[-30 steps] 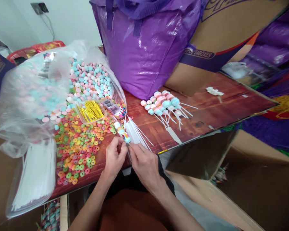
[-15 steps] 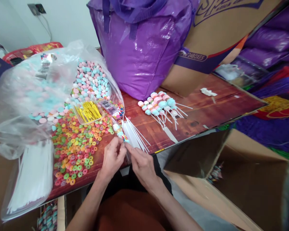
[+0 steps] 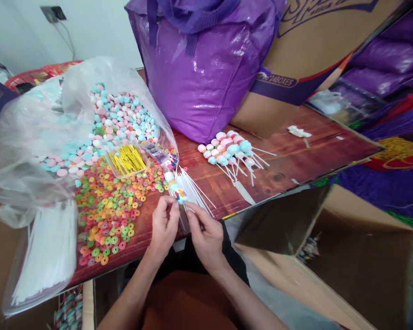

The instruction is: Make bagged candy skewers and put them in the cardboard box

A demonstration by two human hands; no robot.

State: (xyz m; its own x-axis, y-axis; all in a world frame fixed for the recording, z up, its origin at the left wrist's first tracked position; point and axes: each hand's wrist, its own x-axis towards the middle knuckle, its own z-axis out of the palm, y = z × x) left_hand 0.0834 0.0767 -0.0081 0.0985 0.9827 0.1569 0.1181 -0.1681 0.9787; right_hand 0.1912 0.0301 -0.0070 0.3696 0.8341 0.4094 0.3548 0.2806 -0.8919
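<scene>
A candy skewer in a clear printed wrapper (image 3: pixel 177 189) points away from me, its lower end at my fingertips. My left hand (image 3: pixel 165 224) is closed in a pinch at that end. On the other side, my right hand (image 3: pixel 205 231) pinches with thumb and forefinger at the same spot; any small tie there is too tiny to see. Loose white sticks (image 3: pixel 196 190) lie just beyond and right of my hands. Gold twist ties (image 3: pixel 127 159) fill a small clear tray, beside a stack of printed wrappers (image 3: pixel 156 153). Ring candies (image 3: pixel 110 208) spread to the left.
Pastel candies (image 3: pixel 124 112) spill from a large clear plastic bag (image 3: pixel 24 123). Unwrapped candy skewers (image 3: pixel 227 146) lie by a purple bag (image 3: pixel 203 68). White sticks in a pack (image 3: pixel 44 252) sit at left. An open cardboard box (image 3: pixel 358 256) stands below right.
Both hands have shifted slightly, and my right fingers have opened out from a tighter curl. More of the wrapped skewer shows. The clear bag's plastic has moved, exposing more pastel candies.
</scene>
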